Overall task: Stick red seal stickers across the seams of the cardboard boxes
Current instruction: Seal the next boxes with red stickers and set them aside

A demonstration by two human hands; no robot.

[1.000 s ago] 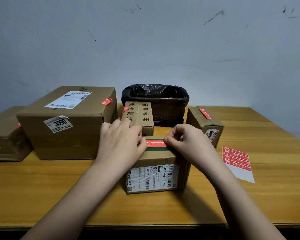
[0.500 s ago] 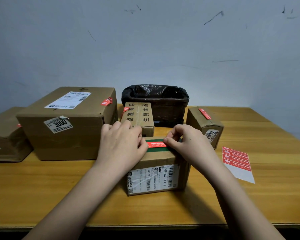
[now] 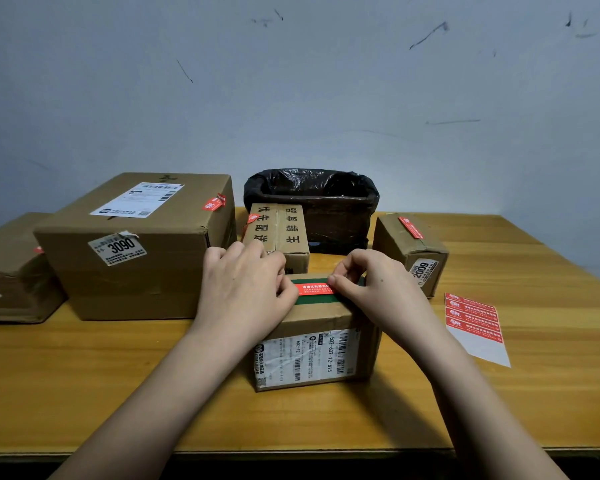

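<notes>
both hands press red sticker (image 3: pixel 314 289) on box (image 3: pixel 312 355) labelled 502-602-12-b15.

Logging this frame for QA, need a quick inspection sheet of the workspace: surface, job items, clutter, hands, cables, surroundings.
Surface: wooden table, boxes across its back half.
Job's things: small box in front, red sticker lying on its green tape; sticker sheet at right with red stickers left; big box, printed box, right box and far-left box each show a red sticker.
Clutter: black-lined bin at the back.
Hands: left hand rests on the small box at the sticker's left end; right hand pinches its right end.
Cables: nothing seen.
Surroundings: scuffed grey wall.
</notes>
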